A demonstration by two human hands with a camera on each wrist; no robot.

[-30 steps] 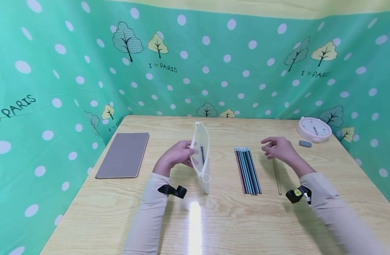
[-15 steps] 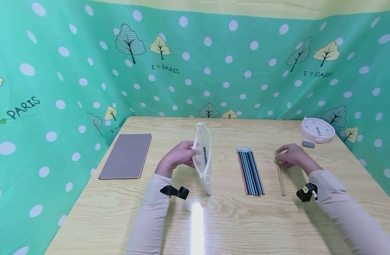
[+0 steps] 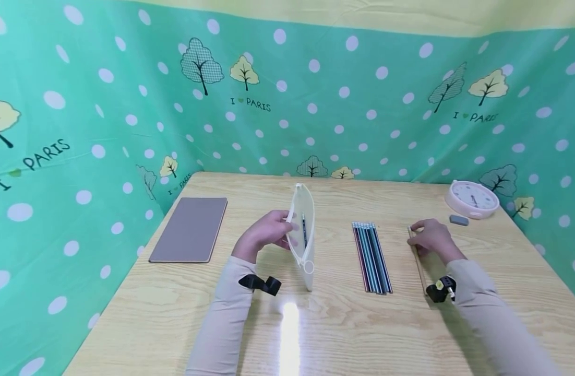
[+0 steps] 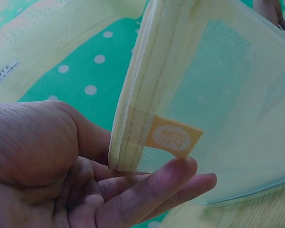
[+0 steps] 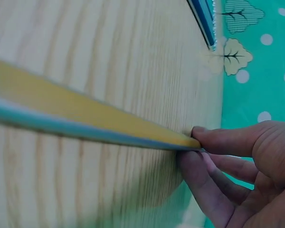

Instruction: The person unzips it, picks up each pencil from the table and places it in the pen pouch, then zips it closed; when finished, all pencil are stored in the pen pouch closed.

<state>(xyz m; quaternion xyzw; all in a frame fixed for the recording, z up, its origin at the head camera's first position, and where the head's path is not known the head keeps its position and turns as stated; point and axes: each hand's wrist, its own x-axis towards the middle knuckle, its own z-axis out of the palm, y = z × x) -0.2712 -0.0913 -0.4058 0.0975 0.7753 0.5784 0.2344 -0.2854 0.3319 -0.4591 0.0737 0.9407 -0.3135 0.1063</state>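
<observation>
In the head view, my left hand holds a pale zippered mesh pouch on edge, its mouth spread. Through the opening shows a dark pencil inside. The left wrist view has the zip edge between thumb and fingers, beside an orange label. With thumb and fingertips, my right hand pinches the far end of a thin yellow strip, about pencil length. Up close in the right wrist view, the strip has a blue-green lower side; cannot tell its exact kind.
A row of several dark pencils lies between the hands. To the left is a grey-brown notebook. A pink clock and a grey eraser sit at the far right of the wooden table. Patterned green cloth hangs behind.
My right hand has come down onto the far end of the yellow strip and pinched it. The left hand still holds the pouch in much the same place. The view has shifted slightly.
</observation>
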